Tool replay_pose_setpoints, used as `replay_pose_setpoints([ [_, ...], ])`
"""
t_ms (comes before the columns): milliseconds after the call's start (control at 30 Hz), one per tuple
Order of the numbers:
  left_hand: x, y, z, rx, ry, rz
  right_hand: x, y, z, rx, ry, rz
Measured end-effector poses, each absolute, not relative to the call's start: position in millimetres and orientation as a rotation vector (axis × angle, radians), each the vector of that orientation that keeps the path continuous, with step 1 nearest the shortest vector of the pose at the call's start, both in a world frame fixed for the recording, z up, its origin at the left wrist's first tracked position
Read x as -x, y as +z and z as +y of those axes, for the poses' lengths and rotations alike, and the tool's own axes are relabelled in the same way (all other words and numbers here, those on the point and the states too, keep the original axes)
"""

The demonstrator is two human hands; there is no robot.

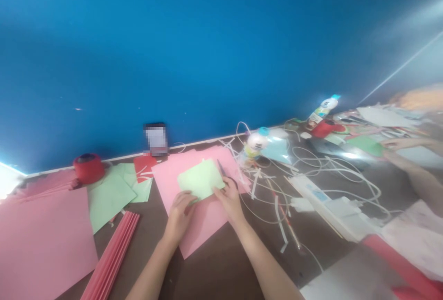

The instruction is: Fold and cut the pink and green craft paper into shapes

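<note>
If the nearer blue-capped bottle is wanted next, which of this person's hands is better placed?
Probably the right hand: it is at the right end of the light green paper, closer to the bottle. The left hand is farther off, at the paper's lower left.

green paper (200,180) over pink sheet (202,228)

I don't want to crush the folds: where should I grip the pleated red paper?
Probably pinch the pleated red paper across its visible middle, from above right: it lies long and narrow, folds running lengthwise, with table showing on that side.
</note>
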State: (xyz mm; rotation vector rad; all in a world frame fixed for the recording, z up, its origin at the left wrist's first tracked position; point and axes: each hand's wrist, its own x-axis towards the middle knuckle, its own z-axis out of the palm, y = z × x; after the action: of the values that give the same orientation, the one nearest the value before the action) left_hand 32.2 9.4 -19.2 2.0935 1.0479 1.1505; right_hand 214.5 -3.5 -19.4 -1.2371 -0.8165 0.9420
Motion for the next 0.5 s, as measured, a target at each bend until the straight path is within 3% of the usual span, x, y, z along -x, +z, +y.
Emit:
replay_pose_setpoints([
  [500, -31.3, -8.0, 5.6, -2.018, 1.243, 1.188, -210.8, -11.5, -4.5, 1.283, 0.853, -0.807],
])
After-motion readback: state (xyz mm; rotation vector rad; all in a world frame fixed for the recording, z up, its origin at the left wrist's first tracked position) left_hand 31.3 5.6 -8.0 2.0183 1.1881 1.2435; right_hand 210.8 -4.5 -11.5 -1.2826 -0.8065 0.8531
